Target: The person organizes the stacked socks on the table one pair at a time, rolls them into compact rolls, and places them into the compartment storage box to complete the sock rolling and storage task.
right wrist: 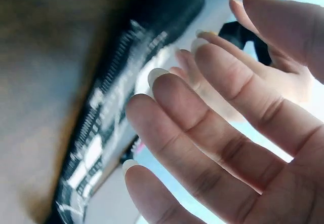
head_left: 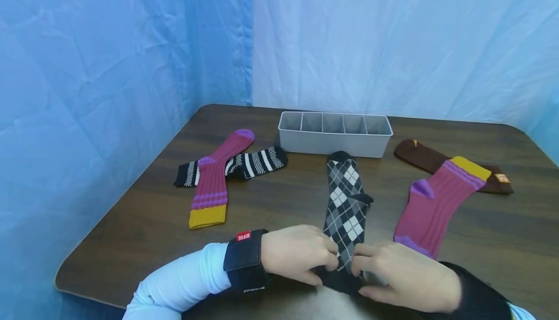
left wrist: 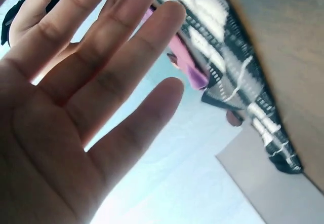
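Note:
An argyle sock in black, grey and white lies lengthwise on the table, toe away from me and dark cuff nearest. My left hand is at the left edge of that cuff, my right hand at its right edge. Both wrist views show the fingers loosely extended, with the left palm and the right fingers beside the sock. Neither hand shows a clear pinch on the fabric. Whether a second sock lies beneath is hard to tell.
Behind the argyle sock stands a grey box with several compartments. To the left, a magenta sock with a yellow cuff crosses a black-and-white sock. On the right, another magenta sock overlaps a brown sock. Blue sheeting surrounds the table.

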Available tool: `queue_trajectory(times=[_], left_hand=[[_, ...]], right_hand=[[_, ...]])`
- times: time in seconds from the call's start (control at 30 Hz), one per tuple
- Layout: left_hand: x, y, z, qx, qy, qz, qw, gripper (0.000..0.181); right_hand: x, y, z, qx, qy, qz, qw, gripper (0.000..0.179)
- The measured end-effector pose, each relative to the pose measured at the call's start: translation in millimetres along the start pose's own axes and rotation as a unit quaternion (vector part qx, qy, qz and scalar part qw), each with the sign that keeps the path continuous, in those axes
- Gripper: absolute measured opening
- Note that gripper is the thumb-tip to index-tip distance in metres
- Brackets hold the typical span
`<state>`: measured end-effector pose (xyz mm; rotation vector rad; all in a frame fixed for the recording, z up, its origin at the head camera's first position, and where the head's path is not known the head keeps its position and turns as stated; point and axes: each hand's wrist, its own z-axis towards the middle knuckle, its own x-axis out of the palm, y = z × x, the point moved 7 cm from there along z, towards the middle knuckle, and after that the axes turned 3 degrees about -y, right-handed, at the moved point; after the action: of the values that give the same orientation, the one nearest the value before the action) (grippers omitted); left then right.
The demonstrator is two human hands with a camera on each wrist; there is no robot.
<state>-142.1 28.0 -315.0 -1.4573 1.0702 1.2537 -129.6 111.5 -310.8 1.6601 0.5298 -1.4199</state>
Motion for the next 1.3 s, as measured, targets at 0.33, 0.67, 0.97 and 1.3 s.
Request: queue_trajectory(times=[0.33,0.67,0.97,1.3], left_hand=[[14.2,5.5,5.2,-0.009,0.008,-0.02,0.9997,0.021],[12.5,-8.1,6.1,0.006,-0.018,-0.027,0.9995,0.008],[9.6,-2.9,7.1,-0.013,-0.037,-0.122,0.9918,0.008],[6.2,3.2,5.3,-0.004,-0.047,-0.125,0.991,0.013]], right_hand=[[15.2,-7.9,4.5,0.048,0.052,-0.012,0.9974,0.018],[16.4,-6.2,2.4,0.047,0.054,-0.027,0.997,0.026],[14.1,-0.8,3.3,0.001,0.001,-0.061,0.9981,0.014],[9.0,-10.9,3.9,0.041,-0.003,0.03,0.9987,0.02]])
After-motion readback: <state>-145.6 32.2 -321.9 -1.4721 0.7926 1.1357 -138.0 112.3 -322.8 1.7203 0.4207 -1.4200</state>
